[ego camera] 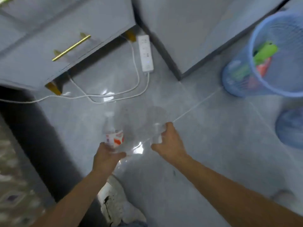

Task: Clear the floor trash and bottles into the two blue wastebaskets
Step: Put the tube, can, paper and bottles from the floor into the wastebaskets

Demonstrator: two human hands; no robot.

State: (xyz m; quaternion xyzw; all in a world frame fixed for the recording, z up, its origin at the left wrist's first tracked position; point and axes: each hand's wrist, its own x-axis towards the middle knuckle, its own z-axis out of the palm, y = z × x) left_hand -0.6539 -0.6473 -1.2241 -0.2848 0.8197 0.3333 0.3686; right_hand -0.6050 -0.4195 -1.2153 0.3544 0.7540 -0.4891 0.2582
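My left hand [107, 157] grips a clear plastic bottle with a red and white label [113, 135], neck pointing away from me. My right hand [168, 143] is closed on a second clear bottle [157, 133], blurred and mostly hidden by the fingers. Both hands hover over the grey tile floor. At the upper right stands a blue mesh wastebasket [255, 38], holding a green item [265, 51] and red packaging. A second blue wastebasket [290, 126] shows partly at the right edge, below the first.
A white power strip [146, 53] and its white cables [114, 95] lie on the floor ahead of my hands. A grey cabinet with a gold handle [71, 47] stands at the upper left. A dark bed edge and patterned cover [14, 177] run along the left.
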